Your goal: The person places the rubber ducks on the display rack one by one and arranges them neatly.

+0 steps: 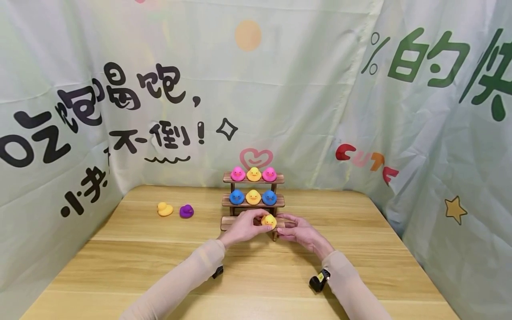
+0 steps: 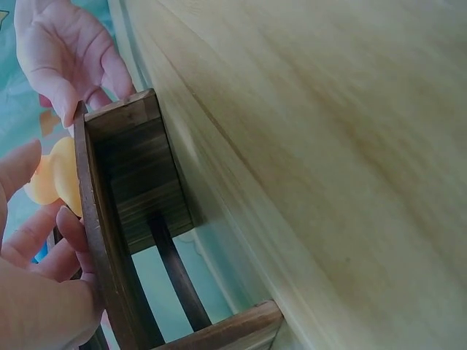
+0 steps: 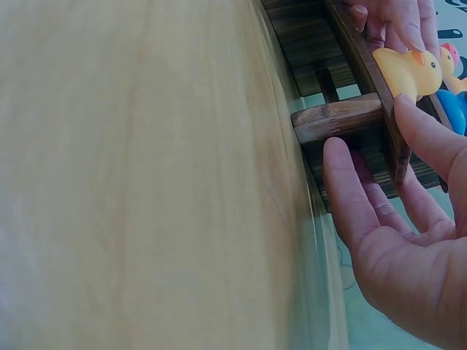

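A yellow rubber duck sits near the right end of the bottom tier of a three-tier wooden display stand. My left hand pinches this duck from its left side, with thumb and fingers around it in the left wrist view. At the stand's right end is my right hand. Its thumb lies at the top edge of the tier, close to the duck, and its other fingers curl round the end and underside in the right wrist view. The tier's wood hides part of the duck from below.
Two pink ducks flank a yellow duck on the top tier; two blue ducks flank another yellow duck on the middle one. Left on the table lie a yellow duck and a purple duck. Printed curtains enclose the table.
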The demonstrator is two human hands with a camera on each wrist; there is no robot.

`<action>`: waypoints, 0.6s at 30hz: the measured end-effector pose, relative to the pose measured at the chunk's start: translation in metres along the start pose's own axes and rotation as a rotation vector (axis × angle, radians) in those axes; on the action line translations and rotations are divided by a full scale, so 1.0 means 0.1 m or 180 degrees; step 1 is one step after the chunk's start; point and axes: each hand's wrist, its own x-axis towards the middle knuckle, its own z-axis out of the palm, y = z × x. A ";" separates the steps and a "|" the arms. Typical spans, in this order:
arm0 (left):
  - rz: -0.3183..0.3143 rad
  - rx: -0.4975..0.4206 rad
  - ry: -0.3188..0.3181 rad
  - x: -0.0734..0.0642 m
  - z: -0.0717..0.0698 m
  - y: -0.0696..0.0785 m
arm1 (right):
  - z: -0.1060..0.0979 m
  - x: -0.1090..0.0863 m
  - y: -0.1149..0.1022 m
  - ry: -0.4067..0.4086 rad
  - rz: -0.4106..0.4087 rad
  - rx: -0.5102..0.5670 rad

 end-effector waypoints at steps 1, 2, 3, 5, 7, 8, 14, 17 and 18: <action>0.0004 -0.0002 0.0002 0.00 0.00 0.00 | 0.00 0.00 0.00 0.0000 -0.0002 0.0001; 0.0006 0.0006 0.0004 0.01 0.01 0.00 | 0.00 0.00 0.00 -0.0002 -0.0005 0.0000; 0.0015 0.0015 0.0008 0.01 0.01 -0.01 | 0.00 0.00 0.00 -0.0002 -0.0003 0.0002; 0.0034 0.0031 0.0012 0.01 0.01 -0.01 | -0.01 0.00 0.00 -0.0007 -0.0005 -0.0006; 0.0044 0.0037 0.0011 0.01 0.01 -0.01 | -0.01 0.00 0.00 0.0005 -0.0002 0.0000; 0.0037 0.0024 0.0009 0.01 0.01 -0.02 | 0.00 0.00 0.00 0.0013 0.0004 0.0005; -0.0023 -0.0145 -0.0039 0.00 0.00 -0.02 | 0.00 0.00 0.00 0.0065 0.0022 0.0026; -0.0008 -0.0180 -0.0032 -0.01 -0.01 -0.03 | 0.00 0.00 -0.01 0.0050 0.0010 -0.0002; -0.0006 -0.0198 -0.0030 -0.01 -0.02 -0.04 | 0.00 0.00 -0.01 0.0048 0.0010 -0.0012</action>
